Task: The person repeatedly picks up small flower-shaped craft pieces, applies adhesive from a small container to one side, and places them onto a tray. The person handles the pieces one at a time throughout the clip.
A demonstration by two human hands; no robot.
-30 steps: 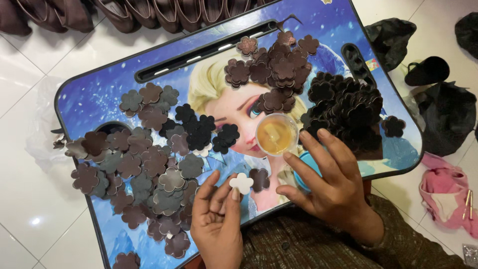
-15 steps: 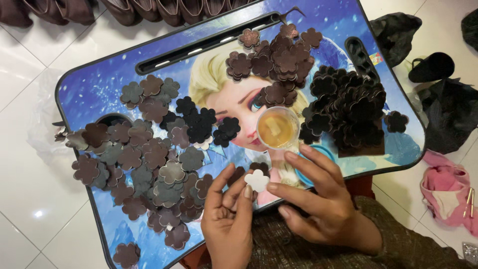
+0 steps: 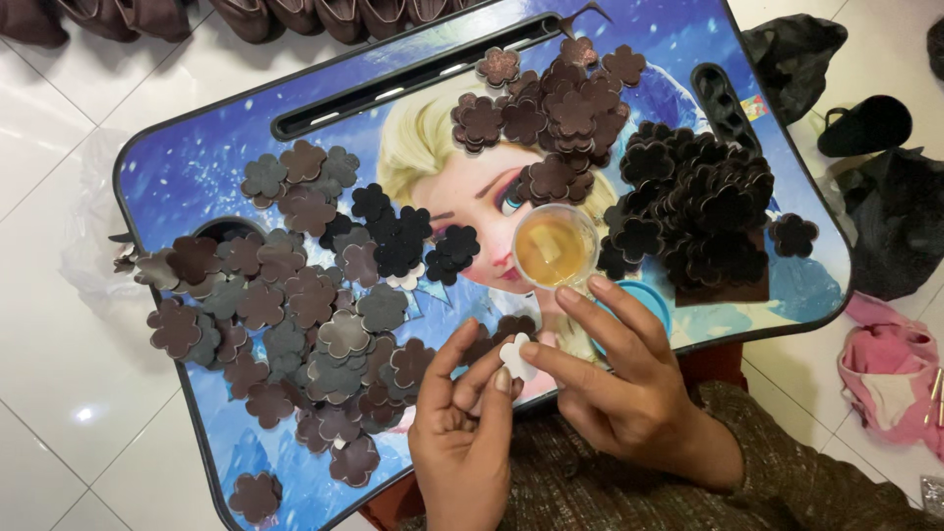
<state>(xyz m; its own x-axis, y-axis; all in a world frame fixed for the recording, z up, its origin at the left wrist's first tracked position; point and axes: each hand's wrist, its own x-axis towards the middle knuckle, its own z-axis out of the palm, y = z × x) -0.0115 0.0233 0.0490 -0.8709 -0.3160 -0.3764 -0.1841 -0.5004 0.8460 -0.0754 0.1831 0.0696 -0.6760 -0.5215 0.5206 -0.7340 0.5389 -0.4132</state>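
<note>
1. White floor tiles (image 3: 59, 295) lie under a blue picture-printed lap tray (image 3: 197, 177), over which we work.
2. Our left hand (image 3: 462, 433) pinches a small white flower cutout (image 3: 515, 356) between thumb and forefinger, at the tray's near edge.
3. Our right hand (image 3: 619, 393) touches the same cutout with its forefinger tip; its other fingers are spread loosely and grip nothing.
4. Just beyond our right fingers stands a small clear cup of amber liquid (image 3: 556, 246).
5. Brown and grey flower cutouts (image 3: 295, 305) crowd the tray's left half.
6. Darker flower cutouts (image 3: 698, 206) are heaped near the right edge, more toward the far edge.
7. Off the right edge, a pink cloth (image 3: 885, 364) lies on the floor.
</note>
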